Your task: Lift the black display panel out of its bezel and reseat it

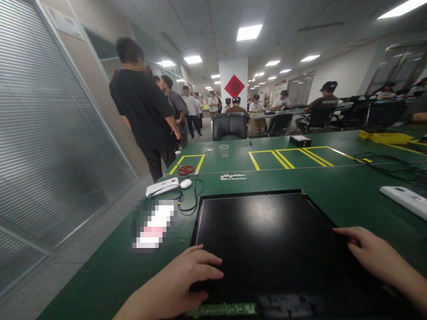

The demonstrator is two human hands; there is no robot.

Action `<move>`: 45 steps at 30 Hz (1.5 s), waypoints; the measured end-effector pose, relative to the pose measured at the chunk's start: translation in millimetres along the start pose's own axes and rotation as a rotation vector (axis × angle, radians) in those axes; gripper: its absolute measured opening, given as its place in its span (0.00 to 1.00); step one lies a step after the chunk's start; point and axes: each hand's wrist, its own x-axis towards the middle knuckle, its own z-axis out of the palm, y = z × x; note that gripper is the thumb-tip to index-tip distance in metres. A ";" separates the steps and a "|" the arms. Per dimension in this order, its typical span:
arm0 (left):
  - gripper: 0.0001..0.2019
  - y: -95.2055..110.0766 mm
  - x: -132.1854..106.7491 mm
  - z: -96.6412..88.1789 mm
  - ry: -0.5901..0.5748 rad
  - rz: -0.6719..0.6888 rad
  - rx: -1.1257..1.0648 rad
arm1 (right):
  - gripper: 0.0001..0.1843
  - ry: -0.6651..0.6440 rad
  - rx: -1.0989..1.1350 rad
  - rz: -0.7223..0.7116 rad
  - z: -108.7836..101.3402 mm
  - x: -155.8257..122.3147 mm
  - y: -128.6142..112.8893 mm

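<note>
A black flat display panel lies face up on the green table, its screen reflecting a ceiling light. Along its near edge runs a green circuit board strip. My left hand rests at the panel's left side, fingers spread and reaching over the screen's edge. On the opposite side, my right hand touches the frame with its stretched forefinger. The right thumb is held apart, and the other fingers are partly hidden. Neither hand shows anything gripped in it.
Left of the panel lie red-handled scissors, a white device, a white mouse-like object and black cables. A clear cup stands farther back. Another white device and cables are at right. Several people stand or sit beyond.
</note>
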 end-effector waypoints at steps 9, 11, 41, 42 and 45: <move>0.24 -34.3 3.3 6.6 0.361 -0.284 0.250 | 0.25 -0.005 0.018 -0.005 -3.1 -1.2 -2.3; 0.25 -43.5 3.8 7.3 0.390 -0.364 0.294 | 0.25 -0.009 0.018 0.000 -5.2 -1.6 -3.9; 0.17 -47.1 19.5 3.9 0.688 -0.382 -0.749 | 0.26 0.005 0.116 0.054 -3.5 -1.8 -4.8; 0.18 -46.6 19.8 4.9 0.684 -0.394 -0.844 | 0.26 0.005 0.119 0.059 -3.0 -1.2 -3.4; 0.25 -47.9 20.5 9.4 0.663 -0.416 -1.093 | 0.26 0.006 0.121 0.069 -2.4 0.2 -1.0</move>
